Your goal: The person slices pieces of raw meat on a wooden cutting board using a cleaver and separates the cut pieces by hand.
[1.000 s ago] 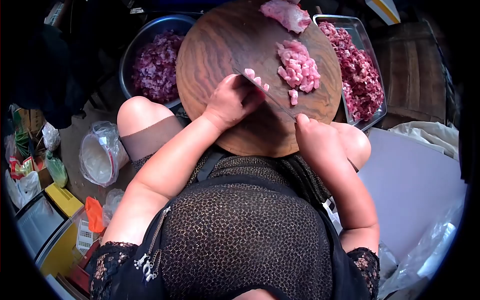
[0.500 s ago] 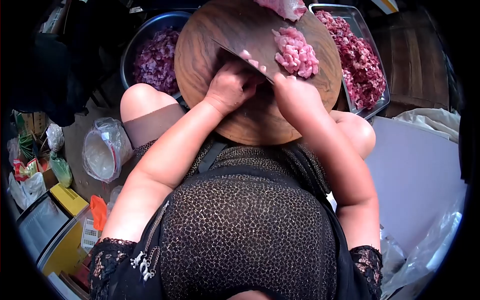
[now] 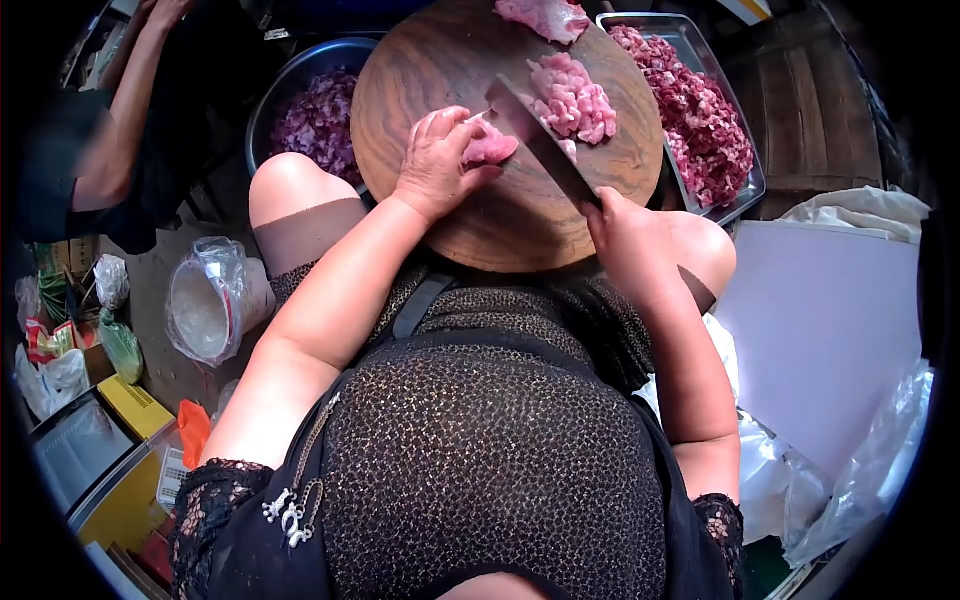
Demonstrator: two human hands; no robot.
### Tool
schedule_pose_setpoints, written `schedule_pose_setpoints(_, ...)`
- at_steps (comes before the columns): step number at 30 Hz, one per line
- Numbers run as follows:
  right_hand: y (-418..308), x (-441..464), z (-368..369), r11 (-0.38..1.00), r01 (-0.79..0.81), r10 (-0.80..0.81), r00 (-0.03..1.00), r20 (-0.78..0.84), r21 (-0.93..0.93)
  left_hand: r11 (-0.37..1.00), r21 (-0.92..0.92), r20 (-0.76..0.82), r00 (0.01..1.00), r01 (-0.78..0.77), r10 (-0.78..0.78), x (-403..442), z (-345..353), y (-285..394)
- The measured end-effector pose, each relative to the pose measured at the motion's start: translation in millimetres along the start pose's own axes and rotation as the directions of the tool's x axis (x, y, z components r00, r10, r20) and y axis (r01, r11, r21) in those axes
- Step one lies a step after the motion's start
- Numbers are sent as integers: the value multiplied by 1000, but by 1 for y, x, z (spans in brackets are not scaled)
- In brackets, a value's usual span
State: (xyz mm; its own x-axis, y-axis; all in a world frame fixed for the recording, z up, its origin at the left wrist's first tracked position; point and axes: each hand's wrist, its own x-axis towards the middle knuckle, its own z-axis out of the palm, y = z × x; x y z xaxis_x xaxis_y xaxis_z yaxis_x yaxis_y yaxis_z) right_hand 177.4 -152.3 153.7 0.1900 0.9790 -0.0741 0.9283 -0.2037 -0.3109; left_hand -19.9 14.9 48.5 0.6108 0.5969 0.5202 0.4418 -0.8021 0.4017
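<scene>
Pink meat piece [image 3: 491, 147] — left hand [image 3: 434, 168] grips it; right hand [image 3: 632, 235] — grip closed round knife [image 3: 548, 145] beside diced meat [image 3: 577, 97].

Cut meat [image 3: 577, 100] lies on the board [image 3: 420, 75], bowl [image 3: 262, 118] at left, tray [image 3: 675, 40] at right.

A round board [image 3: 420, 60], its wood banded with dark grain, carries a heap of diced meat [image 3: 574, 98] right of its middle, a slab [image 3: 545, 18] at its far edge and a pink chunk [image 3: 492, 147] near the middle.
</scene>
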Motion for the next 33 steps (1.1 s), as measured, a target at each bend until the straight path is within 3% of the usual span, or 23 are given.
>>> schedule_pose_setpoints(1, 0, 2, 2, 1000, 1, -1, 1000, 1, 0, 1000, 0, 0, 1000, 1, -1, -1, 3, -2)
schedule_pose_setpoints(3, 2, 11, 8, 981, 175, -179, 983, -44, -86, 988, -154, 50, 999, 7, 0, -2, 10, -9)
schedule_pose_setpoints(7, 1, 28, 15, 973, 181, -165, 979, 120, -144, 974, -226, 5, 1000, 21, -21, 5, 17, -3)
schedule_pose_setpoints(10, -3, 36, 9, 992, 93, -63, 954, 292, -87, 962, -269, 11, 999, 40, -39, 10, 17, -2)
schedule_pose_setpoints(12, -8, 45, 5, 987, 161, -151, 959, 239, -24, 957, -285, 27, 999, 46, -40, 6, 24, -6)
schedule_pose_setpoints(19, -44, 124, 43, 987, 156, -145, 968, 205, -35, 980, -196, 34, 999, 41, -35, 3, 28, -10)
schedule_pose_setpoints(20, -36, 124, 49, 965, 254, -245, 962, 121, -63, 983, -181, 36, 999, 21, -15, 3, 27, -9)
schedule_pose_setpoints(23, -24, 93, 32, 972, 223, -206, 958, 198, -70, 988, -153, 12, 1000, -8, 10, 5, 25, -10)
schedule_pose_setpoints(25, -3, 59, 23, 984, 95, -46, 952, 302, -150, 981, -191, 81, 996, -30, 46, 4, 24, -10)
schedule_pose_setpoints(26, 10, 39, 10, 994, 89, -67, 957, 282, -65, 977, -209, 113, 992, -33, 58, 3, 27, -15)
schedule_pose_setpoints(27, 18, 23, -2, 996, 84, -86, 963, 256, 18, 987, -158, 40, 999, -3, 9, 2, 30, -13)
schedule_pose_setpoints(28, 17, 12, -5, 996, 86, -85, 964, 251, 9, 985, -172, 94, 996, 17, -1, 0, 30, -13)
schedule_pose_setpoints(30, 18, -2, -2, 994, -109, 110, 976, 187, -17, 983, -179, 138, 990, 30, -5, 1, 28, -12)
schedule_pose_setpoints(31, 19, -5, 5, 994, -108, 109, 977, 184, -16, 986, -154, 75, 996, 57, -45, 0, 28, -9)
schedule_pose_setpoints(33, 15, -6, 16, 987, -106, 107, 994, -2, 117, 989, -124, 12, 997, 80, -79, 0, 21, -6)
